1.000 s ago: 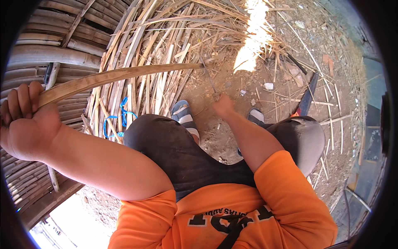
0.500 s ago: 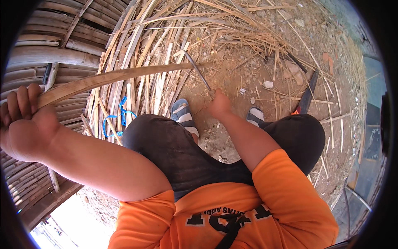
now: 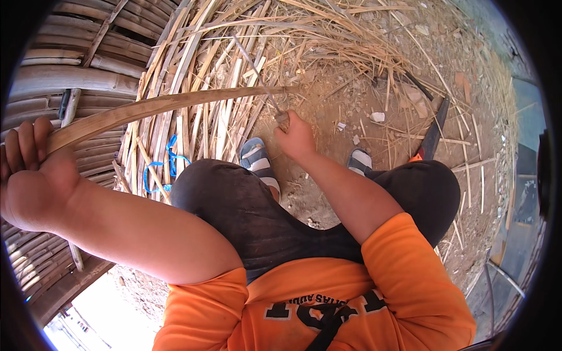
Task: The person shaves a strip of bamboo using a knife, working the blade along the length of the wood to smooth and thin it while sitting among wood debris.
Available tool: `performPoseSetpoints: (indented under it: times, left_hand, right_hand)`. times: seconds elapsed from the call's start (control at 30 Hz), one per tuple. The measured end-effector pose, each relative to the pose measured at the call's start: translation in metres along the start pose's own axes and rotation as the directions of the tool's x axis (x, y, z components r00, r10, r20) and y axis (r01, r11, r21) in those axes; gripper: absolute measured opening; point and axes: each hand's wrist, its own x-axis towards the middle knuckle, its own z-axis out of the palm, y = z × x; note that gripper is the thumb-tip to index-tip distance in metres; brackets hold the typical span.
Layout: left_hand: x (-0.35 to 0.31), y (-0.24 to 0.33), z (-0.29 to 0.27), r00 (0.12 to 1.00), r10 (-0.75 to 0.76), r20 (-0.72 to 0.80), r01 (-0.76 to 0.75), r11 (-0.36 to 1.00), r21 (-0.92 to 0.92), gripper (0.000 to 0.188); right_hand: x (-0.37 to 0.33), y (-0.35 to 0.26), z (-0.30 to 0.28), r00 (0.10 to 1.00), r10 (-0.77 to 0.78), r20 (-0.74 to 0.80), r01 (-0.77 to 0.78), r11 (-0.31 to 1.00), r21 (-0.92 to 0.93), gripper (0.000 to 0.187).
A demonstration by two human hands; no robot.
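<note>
My left hand is wrapped round the near end of a long bamboo strip at the far left. From there the strip reaches across to the right, its far end over the bare soil between pile and feet. In my right hand is a knife, its handle in my closed fingers. The thin knife blade points away and to the left, crossing the strip near its far end. Whether the blade touches the strip, I cannot tell.
Split bamboo strips lie piled ahead and to the left, with a blue strap among them. A bamboo slat wall stands at left. A dark saw-like blade lies by my right knee. My sandalled left foot is below the strip.
My right hand has moved a little left, and the blade has swung left across the strip. My left hand and the strip have shifted slightly left.
</note>
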Motion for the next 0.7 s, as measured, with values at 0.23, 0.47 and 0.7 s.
performPoseSetpoints:
  times: [0.23,0.47,0.7]
  left_hand:
    - [-0.009,-0.001,0.015,0.996,0.031,-0.08,-0.025,0.997,0.076,0.027]
    - [0.0,0.001,0.001,0.998,-0.042,0.037,0.044,0.998,-0.047,0.03]
    - [-0.014,0.001,0.025,0.994,0.074,-0.078,-0.068,0.995,0.078,0.03]
  right_hand:
    - [-0.006,0.056,-0.004,0.997,0.071,0.001,-0.069,0.965,-0.253,0.037]
    - [0.018,0.126,-0.009,0.907,0.393,0.154,-0.35,0.904,-0.245,0.035]
    - [0.005,0.05,-0.003,0.992,0.123,0.025,-0.12,0.988,-0.098,0.037]
